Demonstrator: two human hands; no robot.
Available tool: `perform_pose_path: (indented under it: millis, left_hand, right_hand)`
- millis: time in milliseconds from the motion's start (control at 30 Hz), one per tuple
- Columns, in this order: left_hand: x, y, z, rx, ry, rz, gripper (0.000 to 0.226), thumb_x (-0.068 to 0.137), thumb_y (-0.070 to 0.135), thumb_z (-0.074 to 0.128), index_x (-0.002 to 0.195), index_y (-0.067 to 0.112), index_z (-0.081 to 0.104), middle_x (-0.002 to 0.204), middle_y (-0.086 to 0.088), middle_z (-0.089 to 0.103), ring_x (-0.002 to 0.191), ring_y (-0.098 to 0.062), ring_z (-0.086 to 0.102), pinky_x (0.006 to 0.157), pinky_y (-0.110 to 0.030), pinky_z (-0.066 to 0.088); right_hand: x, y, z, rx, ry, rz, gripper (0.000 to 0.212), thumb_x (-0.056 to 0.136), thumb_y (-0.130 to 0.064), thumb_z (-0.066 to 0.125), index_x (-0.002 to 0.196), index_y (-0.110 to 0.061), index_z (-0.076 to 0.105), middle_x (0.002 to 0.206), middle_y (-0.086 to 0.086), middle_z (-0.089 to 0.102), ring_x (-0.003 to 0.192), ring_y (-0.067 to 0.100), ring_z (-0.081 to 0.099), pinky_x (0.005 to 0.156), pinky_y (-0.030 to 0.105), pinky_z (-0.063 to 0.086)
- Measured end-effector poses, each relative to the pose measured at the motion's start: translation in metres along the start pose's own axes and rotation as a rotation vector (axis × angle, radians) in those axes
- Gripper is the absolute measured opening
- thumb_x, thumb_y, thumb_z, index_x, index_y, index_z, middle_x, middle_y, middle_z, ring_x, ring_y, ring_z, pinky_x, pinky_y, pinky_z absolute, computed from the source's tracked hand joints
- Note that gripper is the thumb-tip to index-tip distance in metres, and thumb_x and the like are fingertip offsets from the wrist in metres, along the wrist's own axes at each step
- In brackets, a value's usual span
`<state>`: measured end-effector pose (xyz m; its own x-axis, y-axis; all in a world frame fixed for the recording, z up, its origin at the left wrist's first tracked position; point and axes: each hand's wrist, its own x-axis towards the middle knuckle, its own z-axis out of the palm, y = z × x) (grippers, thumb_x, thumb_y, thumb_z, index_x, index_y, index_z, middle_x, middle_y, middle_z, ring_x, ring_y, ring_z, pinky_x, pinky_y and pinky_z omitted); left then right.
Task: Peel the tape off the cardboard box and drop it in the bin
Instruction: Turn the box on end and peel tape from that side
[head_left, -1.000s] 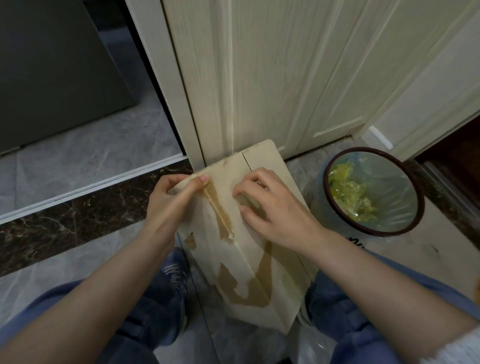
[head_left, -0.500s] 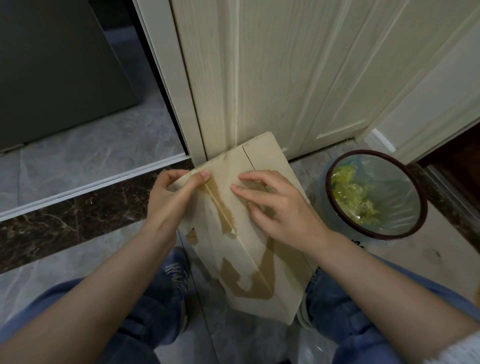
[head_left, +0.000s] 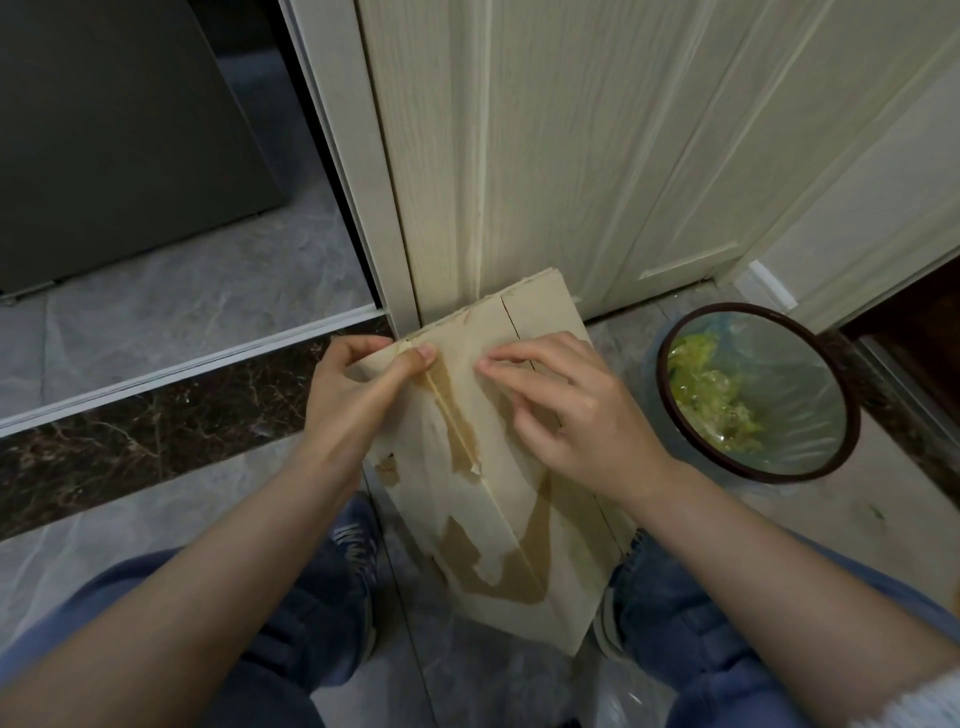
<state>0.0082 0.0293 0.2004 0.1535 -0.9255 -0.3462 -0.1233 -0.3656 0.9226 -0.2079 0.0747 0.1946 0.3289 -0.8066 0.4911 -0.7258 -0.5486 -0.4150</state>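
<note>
Tape (head_left: 451, 415) still stuck on cardboard box (head_left: 524, 519), between my hands. Right hand (head_left: 566, 410) uncurls, fingers now flat, holding nothing. Left hand (head_left: 353, 395) keeps pinching box corner. No peel yet; bin (head_left: 675, 338) waits right of right hand.

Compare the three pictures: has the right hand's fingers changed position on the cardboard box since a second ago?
Yes. The right hand has uncurled, its fingers now lying flatter on the cardboard box, fingertips reaching toward the brown torn strip beside the left hand.

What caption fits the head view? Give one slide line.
Left hand grips the flattened cardboard box while right hand fingers work at its tape, bin alongside.
</note>
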Motion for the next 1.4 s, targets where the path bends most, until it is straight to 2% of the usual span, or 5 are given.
perform_pose_path:
  millis: [600,833,1033,1267,1400]
  left_hand:
    - [-0.0006,0.0004,-0.0009,-0.008,-0.034,-0.040,0.043,0.065,0.053,0.083,0.098,0.030,0.067,0.110,0.009,0.064,0.102,-0.008,0.056,0.080,-0.035,0.045]
    - [-0.0014,-0.0043,-0.0009,0.027,-0.026,-0.023,0.045,0.071,0.046,0.087,0.106,0.024,0.068,0.114,0.005,0.066,0.103,-0.009,0.059,0.078,-0.030,0.045]
    - [0.0012,-0.0037,-0.0025,-0.006,-0.004,-0.066,0.041,0.072,0.047,0.085,0.103,0.027,0.069,0.110,0.008,0.065,0.100,-0.007,0.058,0.078,-0.033,0.047]
    - [-0.0002,-0.0072,0.0000,0.005,0.015,-0.071,0.041,0.075,0.043,0.083,0.108,0.024,0.068,0.111,0.008,0.064,0.097,-0.007,0.057,0.073,-0.031,0.045]
    - [0.0015,-0.0064,-0.0009,-0.002,0.023,-0.082,0.039,0.076,0.044,0.083,0.107,0.026,0.067,0.111,0.008,0.064,0.097,-0.006,0.057,0.071,-0.030,0.044]
  right_hand:
    - [-0.0005,-0.0007,-0.0016,-0.102,-0.074,-0.033,0.048,0.083,-0.005,0.062,0.129,-0.018,0.068,0.136,0.009,0.059,0.112,0.024,0.057,0.090,0.043,0.046]
    - [0.0047,0.0017,-0.0026,-0.145,0.035,-0.005,0.021,0.081,-0.005,0.067,0.088,-0.019,0.081,0.105,0.002,0.067,0.089,0.023,0.057,0.074,0.041,0.042]
    - [-0.0006,0.0028,0.0011,-0.172,-0.093,-0.034,0.053,0.081,0.002,0.065,0.126,-0.024,0.070,0.117,0.005,0.063,0.098,0.023,0.056,0.080,0.041,0.043]
    - [0.0049,0.0031,0.0001,-0.162,0.001,0.010,0.027,0.077,0.005,0.070,0.086,-0.019,0.080,0.106,0.002,0.067,0.098,0.026,0.058,0.079,0.040,0.041]
    - [-0.0007,-0.0009,0.0009,-0.099,-0.099,0.077,0.048,0.078,0.004,0.061,0.119,-0.018,0.072,0.124,0.005,0.061,0.115,0.023,0.055,0.093,0.039,0.043]
